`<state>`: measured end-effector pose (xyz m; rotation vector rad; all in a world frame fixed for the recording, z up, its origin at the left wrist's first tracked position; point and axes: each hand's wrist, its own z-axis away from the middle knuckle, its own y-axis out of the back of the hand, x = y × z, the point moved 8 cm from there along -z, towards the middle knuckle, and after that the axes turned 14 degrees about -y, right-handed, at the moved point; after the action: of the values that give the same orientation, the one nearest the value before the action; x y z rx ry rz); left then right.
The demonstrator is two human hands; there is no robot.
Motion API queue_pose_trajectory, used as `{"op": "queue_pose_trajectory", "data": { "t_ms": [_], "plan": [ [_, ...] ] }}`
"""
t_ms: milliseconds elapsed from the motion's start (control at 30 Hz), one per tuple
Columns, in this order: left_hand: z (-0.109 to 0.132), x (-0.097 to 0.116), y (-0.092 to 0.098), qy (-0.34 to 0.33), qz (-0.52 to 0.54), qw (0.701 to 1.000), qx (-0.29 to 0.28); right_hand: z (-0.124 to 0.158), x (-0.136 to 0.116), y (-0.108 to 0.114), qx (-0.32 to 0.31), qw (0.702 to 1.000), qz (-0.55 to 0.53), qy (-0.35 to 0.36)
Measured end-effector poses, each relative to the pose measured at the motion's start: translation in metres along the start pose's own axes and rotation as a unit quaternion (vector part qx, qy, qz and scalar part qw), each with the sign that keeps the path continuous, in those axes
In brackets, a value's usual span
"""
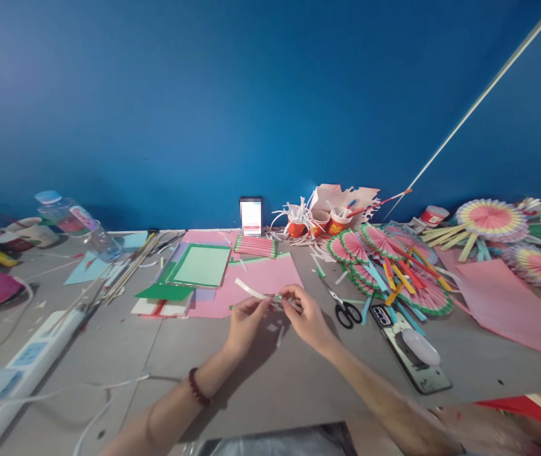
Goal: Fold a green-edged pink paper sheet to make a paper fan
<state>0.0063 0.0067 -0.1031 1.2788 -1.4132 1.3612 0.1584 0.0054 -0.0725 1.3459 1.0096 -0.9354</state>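
Left hand (244, 320) and right hand (306, 316) each pinch a white paper strip (251, 290), seemingly mid-fold. Creasing further demands steady pinches; scissors (345, 311) lie at the right hand's 3 o'clock.

No lettering is sharp enough to read. The water bottle (73, 218) wears a red and white label (82, 218) whose print is a blur (so is the upright phone screen (251, 216)), and the red paper cups (318, 225) show only pale marks.
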Motion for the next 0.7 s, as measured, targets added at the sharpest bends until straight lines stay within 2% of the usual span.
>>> {"op": "queue_pose_trajectory", "data": {
  "t_ms": [367, 700],
  "plan": [
    [0.001, 0.007, 0.000, -0.007, -0.018, 1.000, 0.004, 0.004, -0.009, 0.001, 0.017, 0.999, 0.019, 0.022],
    [0.001, -0.004, 0.000, 0.003, 0.006, 1.000, -0.005, 0.003, -0.006, -0.001, 0.017, 0.999, 0.032, 0.039]
  ]
}}
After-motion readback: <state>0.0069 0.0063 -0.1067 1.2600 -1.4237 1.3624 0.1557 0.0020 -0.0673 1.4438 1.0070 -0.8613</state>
